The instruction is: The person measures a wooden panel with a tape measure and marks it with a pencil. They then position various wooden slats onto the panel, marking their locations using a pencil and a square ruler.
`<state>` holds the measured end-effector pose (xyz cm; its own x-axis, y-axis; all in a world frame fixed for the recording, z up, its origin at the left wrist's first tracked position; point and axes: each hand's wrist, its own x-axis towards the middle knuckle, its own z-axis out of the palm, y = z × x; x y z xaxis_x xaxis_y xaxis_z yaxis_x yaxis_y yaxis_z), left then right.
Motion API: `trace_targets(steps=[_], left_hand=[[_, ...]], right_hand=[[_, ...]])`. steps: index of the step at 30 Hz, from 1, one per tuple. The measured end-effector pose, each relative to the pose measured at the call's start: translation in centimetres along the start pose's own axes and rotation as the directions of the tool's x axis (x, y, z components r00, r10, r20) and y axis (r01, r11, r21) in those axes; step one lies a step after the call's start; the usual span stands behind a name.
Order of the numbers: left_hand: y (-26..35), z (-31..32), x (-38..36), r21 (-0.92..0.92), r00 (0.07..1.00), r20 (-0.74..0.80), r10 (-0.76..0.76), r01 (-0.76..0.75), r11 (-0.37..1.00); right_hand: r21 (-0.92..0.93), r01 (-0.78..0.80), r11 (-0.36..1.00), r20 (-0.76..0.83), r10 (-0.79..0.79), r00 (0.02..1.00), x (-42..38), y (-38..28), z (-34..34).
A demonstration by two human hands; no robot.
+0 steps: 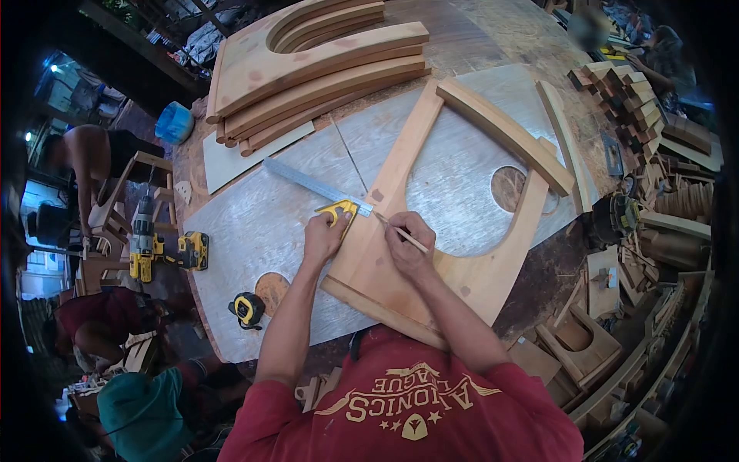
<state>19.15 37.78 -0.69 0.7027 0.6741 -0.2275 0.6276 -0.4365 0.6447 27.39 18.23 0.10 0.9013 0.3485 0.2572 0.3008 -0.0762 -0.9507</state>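
A combination square with a yellow head and a long metal rule (304, 182) lies across the edge of a U-shaped wooden frame (392, 273). My left hand (325, 235) is closed on the square's yellow head. My right hand (410, 237) holds a pencil (412, 240), its tip at the wood beside the end of the rule. A curved wooden piece (504, 137) rests across the far ends of the frame's two arms. Under the frame is a pale, scuffed sheet (231, 239).
Stacked curved wooden parts (308, 73) lie at the back. A yellow drill (146, 239) and a tape measure (246, 309) are at the left. A blue bucket (175, 123) and several people are beyond the table's left edge. Wood blocks (620, 104) are piled at the right.
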Motion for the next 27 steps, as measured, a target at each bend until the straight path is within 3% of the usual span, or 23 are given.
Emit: trace_targets(steps=[8,11,12,14,16,18,20,23,25,26,27], left_hand=[[0.3,0.0,-0.2,-0.02,1.0,-0.002,-0.004,0.004,1.0],[0.5,-0.5,-0.2,-0.006,1.0,0.001,0.002,-0.002,1.0],[0.6,-0.5,-0.2,-0.011,1.0,0.012,0.003,-0.003,1.0],[-0.3,-0.8,-0.4,-0.023,0.997,-0.068,0.026,-0.028,0.999],[-1.8,-1.5,-0.4,-0.027,0.992,-0.126,0.027,-0.03,0.999],[-3.8,-2.4,-0.4,-0.036,0.985,-0.173,-0.004,-0.003,0.999],[-5.2,-3.9,0.4,0.084,0.978,-0.207,-0.013,0.031,0.996],[-5.6,-5.0,0.1,0.108,0.945,-0.328,-0.015,0.053,0.993],[-4.2,-5.6,-0.8,0.095,0.935,-0.347,-0.076,0.116,0.989],[-3.3,-5.8,-1.2,0.101,0.937,-0.32,-0.139,0.18,0.979],[-2.8,-5.5,-1.9,0.175,0.922,-0.38,-0.079,0.156,0.972]], right_hand=[[-0.026,-0.024,0.999,-0.006,0.024,1.0,0.3,-0.4,-0.1],[0.075,-0.01,0.997,-0.003,0.01,1.0,0.1,0.3,-0.2],[0.155,-0.139,0.978,-0.009,0.142,0.99,-0.1,0.6,-0.7],[0.311,-0.364,0.878,0.004,0.381,0.924,0.7,1.5,-2.7],[0.38,-0.189,0.905,-0.103,0.245,0.964,1.1,2.2,-6.6],[0.348,-0.116,0.93,-0.172,0.185,0.968,1.4,1.6,-11.9],[0.194,-0.234,0.953,-0.245,0.278,0.929,1.8,-2.1,-16.1],[-0.061,-0.266,0.962,0.102,0.271,0.957,1.5,-10.4,-20.2],[-0.158,-0.036,0.987,0.406,0.098,0.909,-0.5,-17.4,-19.3],[0.059,0.146,0.988,0.542,-0.154,0.826,0.0,-18.3,-18.7],[0.357,0.231,0.905,0.636,-0.417,0.649,0.5,-19.2,-18.1]])
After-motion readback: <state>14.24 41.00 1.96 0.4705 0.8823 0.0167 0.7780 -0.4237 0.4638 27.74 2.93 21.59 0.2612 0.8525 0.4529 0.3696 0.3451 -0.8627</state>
